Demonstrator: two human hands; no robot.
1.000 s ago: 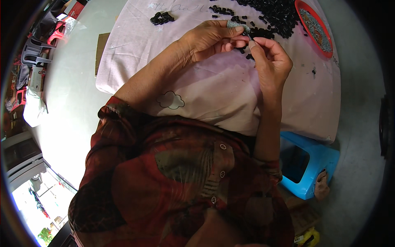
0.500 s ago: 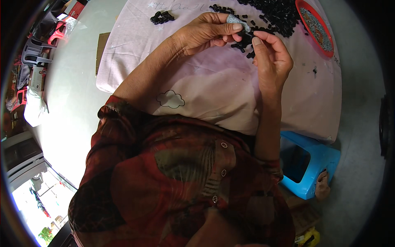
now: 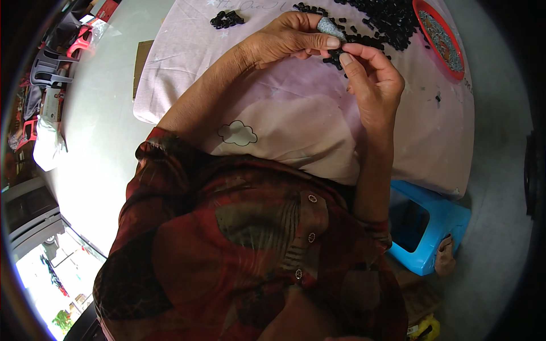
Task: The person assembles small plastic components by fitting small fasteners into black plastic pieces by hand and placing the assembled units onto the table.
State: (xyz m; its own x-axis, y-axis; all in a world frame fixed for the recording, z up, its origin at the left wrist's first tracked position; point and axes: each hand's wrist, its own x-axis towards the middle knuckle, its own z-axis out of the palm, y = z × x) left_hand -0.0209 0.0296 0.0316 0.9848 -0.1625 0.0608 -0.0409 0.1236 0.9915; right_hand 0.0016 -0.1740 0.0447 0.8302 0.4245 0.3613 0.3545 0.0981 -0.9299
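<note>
My left hand (image 3: 296,41) is closed in a pinch, thumb pressed toward the index finger, which wears a grey fabric finger cover (image 3: 330,28). Facing it, my right hand (image 3: 374,74) also pinches, thumb and index fingertips meeting the left thumb's tip. Whatever sits between the fingertips is too small and covered to make out. Just behind and below the fingers lie small black plastic pieces (image 3: 334,60), part of a large pile (image 3: 389,25) reaching to the far edge of view.
A separate little heap of black pieces (image 3: 227,20) lies at the far left of the pink tablecloth (image 3: 273,108). At the far right stands a red tray (image 3: 459,73) of small metal parts (image 3: 442,42). One loose black piece (image 3: 438,98) lies nearby. A blue plastic stool (image 3: 421,261) is at right.
My right fingertips have moved left and closed up against the left thumb. The dark bit seen between the hands before is now covered by the fingers.
</note>
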